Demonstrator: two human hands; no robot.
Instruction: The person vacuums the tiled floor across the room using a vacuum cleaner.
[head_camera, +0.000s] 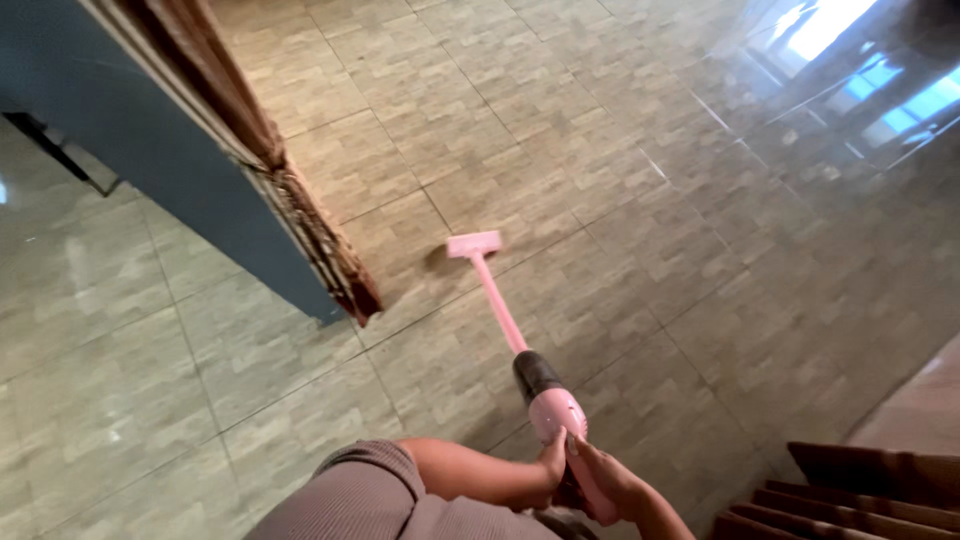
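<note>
A pink stick vacuum (540, 390) reaches from my hands down to the tiled floor (640, 250). Its flat pink head (473, 244) rests on the tiles near the worn end of a blue door (170, 150). My left hand (548, 470) and my right hand (605, 478) both grip the pink body of the vacuum at its near end, just below the dark canister section. My left forearm and a grey-brown sleeve show at the bottom of the frame.
The blue door has a ragged brown edge (330, 250) standing left of the vacuum head. Brown wooden slats (850, 490) sit at the bottom right. Window light reflects off the glossy tiles at the top right.
</note>
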